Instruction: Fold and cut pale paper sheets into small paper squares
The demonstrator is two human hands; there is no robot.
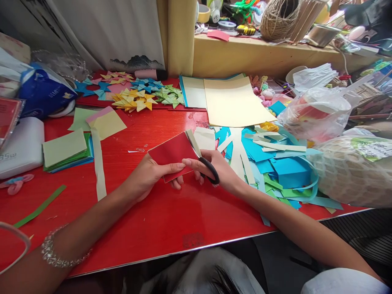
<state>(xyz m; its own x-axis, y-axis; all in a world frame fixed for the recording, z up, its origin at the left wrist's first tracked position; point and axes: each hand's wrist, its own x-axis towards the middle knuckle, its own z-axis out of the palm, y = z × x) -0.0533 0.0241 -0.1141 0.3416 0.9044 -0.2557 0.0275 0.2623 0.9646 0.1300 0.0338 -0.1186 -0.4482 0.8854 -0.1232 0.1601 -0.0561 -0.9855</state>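
My left hand [150, 175] is closed on a red square of paper [173, 153], thumb on top, holding it just above the red table [159, 220]. My right hand [220, 171] grips black-handled scissors [202, 157]; their blades run along the paper's right edge, where a pale strip shows. Both hands meet at the middle of the table.
A heap of blue, green and cream paper offcuts [275, 163] lies right of my hands. Stacked coloured squares [65, 149] sit to the left, folded paper stars [137, 96] at the back, cream sheets [232, 102] behind, plastic bags [318, 110] at right.
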